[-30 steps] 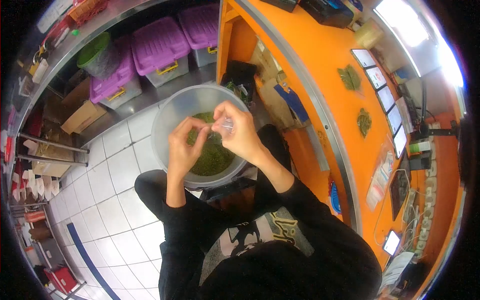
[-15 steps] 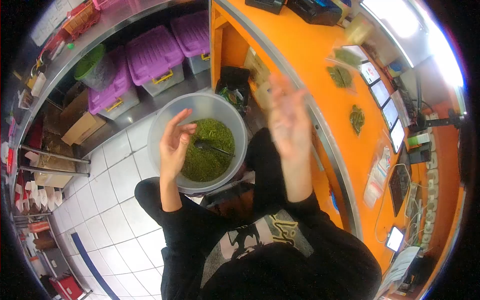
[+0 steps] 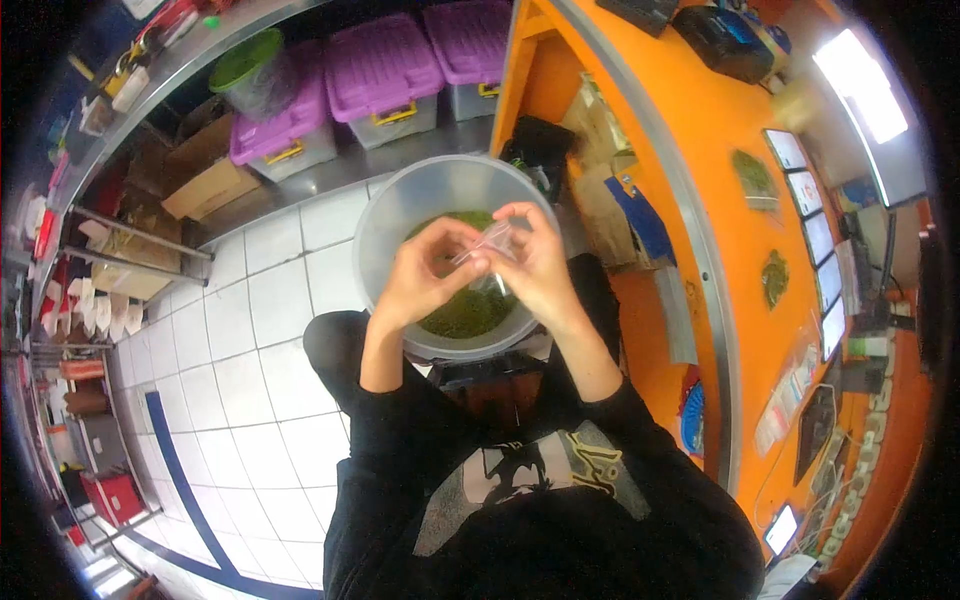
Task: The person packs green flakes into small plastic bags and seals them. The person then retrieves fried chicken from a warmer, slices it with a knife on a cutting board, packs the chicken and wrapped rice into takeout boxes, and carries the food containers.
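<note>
Both hands meet above a large translucent plastic tub [image 3: 385,245], pinching a small clear plastic bag [image 3: 497,238] between them. My left hand [image 3: 428,275] has its thumb and fingers closed on the bag's left side. My right hand [image 3: 538,268] grips the other side, fingers curled round the film. Inside the tub lies a heap of finely chopped green plant matter [image 3: 462,318], partly covered by the hands. The dark spoon-like tool seen in the heap earlier is hidden now. The tub sits between my knees.
To the right is an orange counter [image 3: 690,110] with a metal edge, several phones [image 3: 805,192], and a bag of green matter [image 3: 755,180]. Purple-lidded bins [image 3: 383,65] and a green-filled bucket [image 3: 250,75] line the back shelf. White floor tiles [image 3: 230,390] lie left.
Both hands have come together over the tub, the right one moving in from the counter side. The clear bag now shows between them. The whole view has shifted with my head.
</note>
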A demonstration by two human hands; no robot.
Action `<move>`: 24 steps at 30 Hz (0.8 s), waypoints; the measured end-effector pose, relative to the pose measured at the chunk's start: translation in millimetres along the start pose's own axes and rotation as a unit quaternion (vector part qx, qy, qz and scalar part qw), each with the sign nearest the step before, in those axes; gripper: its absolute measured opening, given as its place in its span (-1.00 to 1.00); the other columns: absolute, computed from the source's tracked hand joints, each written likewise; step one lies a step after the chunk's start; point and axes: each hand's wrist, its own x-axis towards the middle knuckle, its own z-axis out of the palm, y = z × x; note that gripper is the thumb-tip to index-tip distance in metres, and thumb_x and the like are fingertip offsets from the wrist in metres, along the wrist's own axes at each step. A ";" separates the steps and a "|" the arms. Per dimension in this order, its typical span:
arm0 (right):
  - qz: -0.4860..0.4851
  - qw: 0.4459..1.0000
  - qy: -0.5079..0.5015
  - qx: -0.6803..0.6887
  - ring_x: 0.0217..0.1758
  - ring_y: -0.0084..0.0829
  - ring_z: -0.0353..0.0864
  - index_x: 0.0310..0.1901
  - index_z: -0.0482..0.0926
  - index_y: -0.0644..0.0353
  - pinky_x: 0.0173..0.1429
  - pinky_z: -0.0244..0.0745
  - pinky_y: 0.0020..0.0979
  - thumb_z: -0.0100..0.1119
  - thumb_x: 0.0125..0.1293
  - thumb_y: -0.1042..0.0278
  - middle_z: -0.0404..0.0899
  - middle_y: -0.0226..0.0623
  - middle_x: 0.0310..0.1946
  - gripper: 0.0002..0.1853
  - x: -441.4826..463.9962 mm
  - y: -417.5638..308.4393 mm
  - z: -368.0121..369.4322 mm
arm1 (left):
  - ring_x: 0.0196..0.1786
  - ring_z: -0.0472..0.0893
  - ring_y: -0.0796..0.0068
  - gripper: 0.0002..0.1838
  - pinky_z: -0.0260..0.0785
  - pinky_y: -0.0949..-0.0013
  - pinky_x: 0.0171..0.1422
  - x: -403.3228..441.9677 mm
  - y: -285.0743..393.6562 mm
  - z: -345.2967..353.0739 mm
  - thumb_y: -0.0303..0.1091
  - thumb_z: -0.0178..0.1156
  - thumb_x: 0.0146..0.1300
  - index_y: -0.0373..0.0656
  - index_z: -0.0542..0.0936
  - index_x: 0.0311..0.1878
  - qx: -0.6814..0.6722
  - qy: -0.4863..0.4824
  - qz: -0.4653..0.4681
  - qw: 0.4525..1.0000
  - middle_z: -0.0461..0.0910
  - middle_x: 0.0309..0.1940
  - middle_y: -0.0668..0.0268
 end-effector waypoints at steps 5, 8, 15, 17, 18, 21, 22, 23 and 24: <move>0.091 0.992 -0.013 0.081 -0.10 -0.40 0.66 0.09 0.27 0.23 -0.03 0.56 -0.45 0.16 0.20 0.73 0.62 -0.11 -0.18 -0.54 2.5 -6.5 -13.9 | -0.16 0.55 0.62 -0.87 0.44 0.50 -0.11 -1.4 -4.0 -8.5 -0.51 0.23 0.28 -0.26 0.55 -0.13 -0.023 0.033 -0.008 0.999 0.58 -0.25 0.37; 0.029 0.999 -0.036 -0.019 -0.06 -0.36 0.66 0.12 0.26 0.21 -0.01 0.56 -0.40 0.12 0.19 0.75 0.62 -0.09 -0.15 -0.51 5.4 1.3 -17.9 | -0.16 0.53 0.64 -0.87 0.43 0.51 -0.12 -3.4 -0.6 -7.2 -0.51 0.25 0.27 -0.26 0.56 -0.14 -0.021 0.004 -0.028 0.999 0.57 -0.25 0.39; -0.195 0.914 0.219 -0.282 -0.04 -0.20 0.64 -0.11 0.43 0.24 0.04 0.51 -0.40 -0.17 -0.02 0.89 0.59 -0.13 -0.20 -0.55 13.6 -14.7 -14.8 | -0.37 0.58 0.67 -0.89 0.43 0.55 -0.24 0.5 -6.7 -13.4 -0.49 0.37 0.15 -0.26 0.64 -0.27 -0.025 0.141 -0.056 0.988 0.66 -0.41 0.35; -0.250 0.880 0.222 -0.336 -0.08 -0.18 0.64 -0.20 0.46 0.26 0.00 0.51 -0.40 -0.14 -0.06 0.87 0.59 -0.11 -0.23 -0.61 10.6 -25.1 -10.3 | -0.38 0.58 0.66 -0.89 0.43 0.56 -0.25 1.1 -7.0 -14.2 -0.51 0.38 0.13 -0.26 0.65 -0.28 -0.019 0.171 -0.053 0.984 0.67 -0.43 0.33; -0.273 0.887 0.185 -0.323 -0.12 -0.18 0.63 -0.27 0.46 0.26 -0.04 0.50 -0.39 -0.11 -0.07 0.83 0.59 -0.12 -0.26 -0.67 8.8 -21.5 -5.9 | -0.40 0.59 0.65 -0.89 0.43 0.56 -0.27 0.9 -7.4 -13.2 -0.52 0.40 0.11 -0.27 0.66 -0.30 -0.013 0.197 -0.050 0.979 0.68 -0.44 0.32; -0.253 0.918 0.107 -0.284 -0.29 -0.23 0.60 -0.36 0.50 0.25 -0.15 0.48 -0.38 0.18 0.01 0.62 0.58 -0.19 -0.36 -0.87 6.9 -17.3 17.4 | -0.39 0.59 0.65 -0.90 0.43 0.55 -0.27 1.8 -5.9 -6.1 -0.56 0.39 0.09 -0.28 0.65 -0.34 -0.011 0.200 -0.028 0.979 0.67 -0.44 0.31; -0.217 0.936 0.086 -0.265 -0.32 -0.23 0.60 -0.33 0.52 0.25 -0.17 0.48 -0.38 0.27 0.04 0.55 0.58 -0.21 -0.37 -0.85 7.2 -14.2 23.5 | -0.39 0.59 0.65 -0.90 0.43 0.55 -0.27 1.6 -7.4 -4.6 -0.56 0.39 0.09 -0.28 0.65 -0.34 -0.010 0.201 -0.029 0.979 0.67 -0.44 0.31; -0.217 0.936 0.086 -0.263 -0.32 -0.23 0.60 -0.33 0.52 0.25 -0.17 0.48 -0.38 0.27 0.04 0.55 0.58 -0.21 -0.37 -0.85 9.2 -10.9 26.9 | -0.38 0.59 0.64 -0.90 0.43 0.55 -0.28 1.5 -9.1 -3.9 -0.57 0.39 0.07 -0.28 0.63 -0.36 -0.011 0.203 -0.023 0.979 0.67 -0.45 0.31; -0.208 0.938 0.084 -0.265 -0.34 -0.28 0.61 -0.33 0.54 0.27 -0.19 0.48 -0.40 0.32 0.06 0.49 0.60 -0.22 -0.39 -0.84 13.1 -6.7 28.9 | -0.38 0.59 0.64 -0.89 0.43 0.54 -0.28 1.8 -9.9 -3.8 -0.58 0.40 0.06 -0.29 0.62 -0.39 -0.012 0.206 -0.017 0.978 0.67 -0.45 0.31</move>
